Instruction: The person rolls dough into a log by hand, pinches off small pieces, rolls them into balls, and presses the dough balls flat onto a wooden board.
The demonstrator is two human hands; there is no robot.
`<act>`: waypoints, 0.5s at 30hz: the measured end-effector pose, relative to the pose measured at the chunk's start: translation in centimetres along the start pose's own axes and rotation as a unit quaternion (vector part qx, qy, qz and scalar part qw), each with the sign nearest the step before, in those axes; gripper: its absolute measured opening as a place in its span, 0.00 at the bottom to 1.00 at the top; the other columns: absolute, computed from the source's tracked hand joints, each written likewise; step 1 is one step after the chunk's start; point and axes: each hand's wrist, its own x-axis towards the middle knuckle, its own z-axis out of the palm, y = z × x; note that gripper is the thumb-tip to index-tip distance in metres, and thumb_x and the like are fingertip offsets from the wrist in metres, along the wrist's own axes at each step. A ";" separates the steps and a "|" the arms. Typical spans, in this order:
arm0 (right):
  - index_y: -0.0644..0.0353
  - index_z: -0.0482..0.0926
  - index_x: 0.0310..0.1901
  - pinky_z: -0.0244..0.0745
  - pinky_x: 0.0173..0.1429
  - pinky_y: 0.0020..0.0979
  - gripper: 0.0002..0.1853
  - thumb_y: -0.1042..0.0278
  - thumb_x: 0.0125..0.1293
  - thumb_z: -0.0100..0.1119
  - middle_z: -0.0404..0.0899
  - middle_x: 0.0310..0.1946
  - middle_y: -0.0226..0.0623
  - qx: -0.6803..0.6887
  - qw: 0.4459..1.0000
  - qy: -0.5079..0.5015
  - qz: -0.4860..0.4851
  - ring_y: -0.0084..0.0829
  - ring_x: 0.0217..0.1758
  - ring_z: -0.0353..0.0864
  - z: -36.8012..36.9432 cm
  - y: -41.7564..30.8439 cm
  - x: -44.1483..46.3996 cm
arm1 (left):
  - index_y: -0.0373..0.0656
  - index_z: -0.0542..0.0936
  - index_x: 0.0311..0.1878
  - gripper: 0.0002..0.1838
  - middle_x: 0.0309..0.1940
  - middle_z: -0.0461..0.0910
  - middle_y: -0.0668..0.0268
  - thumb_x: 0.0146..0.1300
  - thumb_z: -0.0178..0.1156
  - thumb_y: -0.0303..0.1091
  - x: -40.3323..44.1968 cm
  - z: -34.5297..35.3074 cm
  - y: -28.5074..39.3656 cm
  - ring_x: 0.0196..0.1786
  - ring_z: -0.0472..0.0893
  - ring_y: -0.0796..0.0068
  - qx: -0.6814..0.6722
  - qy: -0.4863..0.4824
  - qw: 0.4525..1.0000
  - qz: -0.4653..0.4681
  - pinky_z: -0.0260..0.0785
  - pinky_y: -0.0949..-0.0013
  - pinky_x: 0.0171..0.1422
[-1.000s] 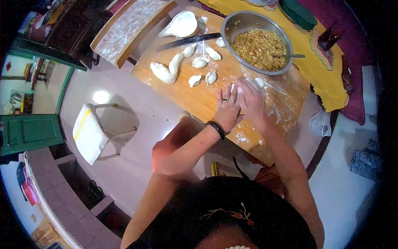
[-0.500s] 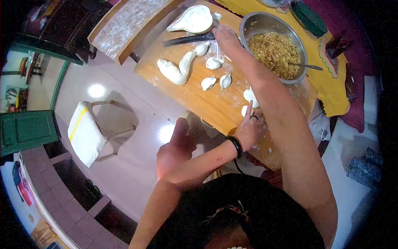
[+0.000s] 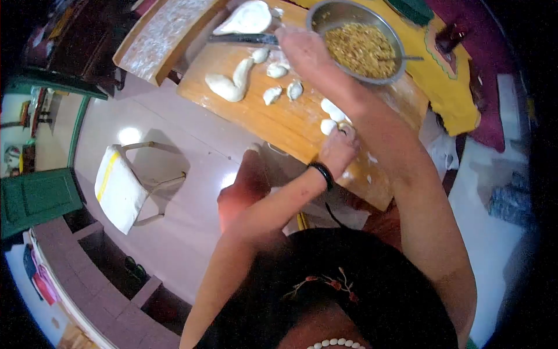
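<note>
My left hand [image 3: 340,146], with a black bracelet and a ring, has its fingers curled down on a pale dough round at the near side of the wooden board [image 3: 279,125]. Other white dough rounds [image 3: 329,126] lie against its fingertips. Stretched to the far side, my right hand [image 3: 302,49] is closed at the right end of a long dark knife [image 3: 244,38]; the grip is slightly blurred. Several folded dumplings [image 3: 272,95] sit between the hands. A bent roll of dough [image 3: 226,87] rests to their left. The white, flour-covered scoop [image 3: 247,17] lies beyond the knife.
A metal bowl of chopped filling [image 3: 401,43] with a spoon [image 3: 407,58] stands right of my right hand, on a yellow cloth [image 3: 447,110]. A floured wooden tray [image 3: 168,41] is at upper left. A white-covered chair [image 3: 119,189] stands on the floor.
My left hand's fingers, stretched over the dough rounds before, are now curled in on one. My right hand stays by the knife's end. The whole view has shifted, moving the board up and left.
</note>
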 end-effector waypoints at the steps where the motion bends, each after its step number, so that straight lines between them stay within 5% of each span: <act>1: 0.65 0.75 0.45 0.77 0.46 0.47 0.09 0.73 0.64 0.52 0.79 0.39 0.49 -0.020 0.999 -0.010 0.025 0.49 0.45 0.82 -1.9 0.4 -2.2 | 0.46 0.80 0.39 0.07 0.43 0.77 0.60 0.63 0.53 0.32 -0.1 -0.7 0.5 0.52 0.75 0.62 0.079 -0.024 0.996 0.042 0.64 0.56 0.59; 3: 0.63 0.75 0.50 0.76 0.51 0.47 0.13 0.70 0.65 0.54 0.79 0.44 0.49 0.092 0.993 0.050 0.061 0.52 0.49 0.80 -6.2 2.4 -8.4 | 0.44 0.80 0.41 0.08 0.42 0.77 0.58 0.63 0.53 0.32 -0.5 -1.5 0.6 0.50 0.78 0.59 0.146 -0.018 0.983 0.108 0.69 0.56 0.55; 8: 0.61 0.67 0.67 0.64 0.68 0.50 0.27 0.73 0.65 0.54 0.69 0.64 0.53 0.090 0.976 -0.018 0.198 0.57 0.66 0.68 -10.3 10.7 -28.3 | 0.44 0.79 0.44 0.09 0.39 0.78 0.56 0.61 0.56 0.29 -1.4 -1.2 -1.2 0.42 0.80 0.51 0.061 0.024 0.995 0.073 0.74 0.53 0.45; 13: 0.60 0.69 0.65 0.61 0.71 0.51 0.28 0.76 0.61 0.57 0.72 0.61 0.49 0.070 0.971 -0.158 0.164 0.55 0.66 0.68 -11.2 13.6 -39.4 | 0.43 0.79 0.43 0.10 0.36 0.81 0.53 0.59 0.64 0.31 -1.4 -5.1 -0.8 0.43 0.80 0.46 -0.103 0.045 0.993 -0.034 0.72 0.51 0.45; 15: 0.60 0.71 0.62 0.60 0.71 0.50 0.27 0.77 0.58 0.59 0.73 0.58 0.48 0.090 0.978 -0.156 0.108 0.53 0.65 0.69 -10.0 14.5 -40.9 | 0.38 0.80 0.43 0.09 0.33 0.82 0.52 0.60 0.64 0.29 -0.8 -5.9 -1.4 0.36 0.82 0.56 -0.179 0.063 0.975 -0.116 0.73 0.58 0.42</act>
